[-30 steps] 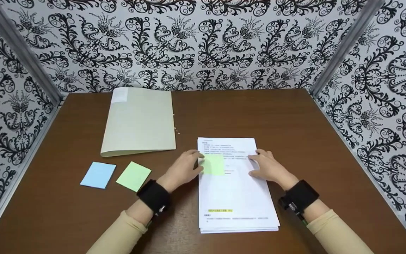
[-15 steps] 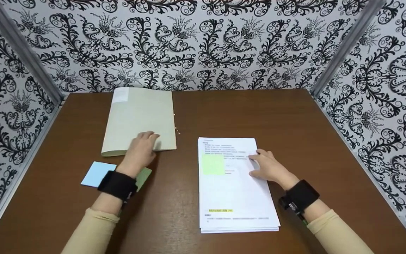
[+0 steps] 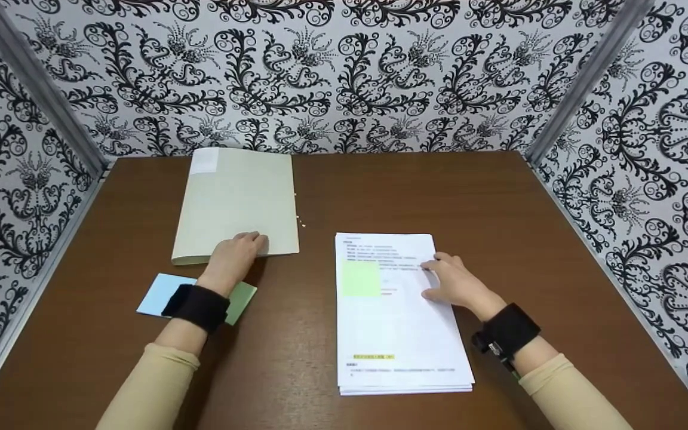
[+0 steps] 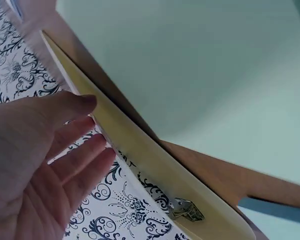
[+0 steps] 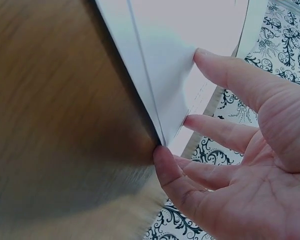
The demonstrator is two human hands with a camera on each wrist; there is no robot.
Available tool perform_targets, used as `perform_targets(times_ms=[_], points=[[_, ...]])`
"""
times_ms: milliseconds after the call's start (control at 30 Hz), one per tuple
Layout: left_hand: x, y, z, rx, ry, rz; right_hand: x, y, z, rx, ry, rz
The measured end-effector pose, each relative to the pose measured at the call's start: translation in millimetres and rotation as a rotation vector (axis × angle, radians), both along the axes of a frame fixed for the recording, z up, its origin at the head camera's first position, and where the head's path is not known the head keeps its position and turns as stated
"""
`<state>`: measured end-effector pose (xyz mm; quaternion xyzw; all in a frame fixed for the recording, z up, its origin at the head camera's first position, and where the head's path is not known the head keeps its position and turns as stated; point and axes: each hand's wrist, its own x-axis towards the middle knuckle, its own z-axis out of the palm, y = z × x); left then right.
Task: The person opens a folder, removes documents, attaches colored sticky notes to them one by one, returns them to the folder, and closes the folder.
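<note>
A pale cream folder lies at the left back of the table. My left hand pinches its front edge near the right corner. In the left wrist view, the thumb and fingers of that hand meet at the cover's edge, and a metal clip shows inside the folder. A stack of printed paper lies right of centre, with a light green sticky note on its top sheet. My right hand rests against the stack's right edge, thumb on top, its fingers loosely extended along the side.
A blue sticky-note pad and a green pad lie under the left wrist, partly covered by it. Small white scraps lie beside the folder. Patterned walls enclose the brown table at the back and sides.
My left hand has left the paper stack's left edge and moved left to the folder's front edge, where its fingers have closed on the cover. The right hand has stayed in place.
</note>
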<state>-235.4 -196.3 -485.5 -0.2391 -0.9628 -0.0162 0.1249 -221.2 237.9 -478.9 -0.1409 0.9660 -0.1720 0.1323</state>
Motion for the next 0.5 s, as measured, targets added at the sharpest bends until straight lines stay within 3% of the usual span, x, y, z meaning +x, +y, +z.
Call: perform_targets(times_ms=[167,267,367,500], points=[[0.2,0.4,-1.7,-0.063,0.063,-0.048,-0.7,-0.1,0.1,0.007,0.009,-0.003],[-1.9,0.9,-4.1,-0.040,0.129,-0.050,-0.9,0.0,0.2,0.013,0.008,-0.006],[-4.1,2.1,-5.5,0.058,0.202,-0.015,-1.6,0.1,-0.1,0.012,0.003,-0.012],[-5.4,5.0,-2.2,0.252,0.285,0.086,-3.1,0.2,-0.9,0.004,0.003,-0.017]])
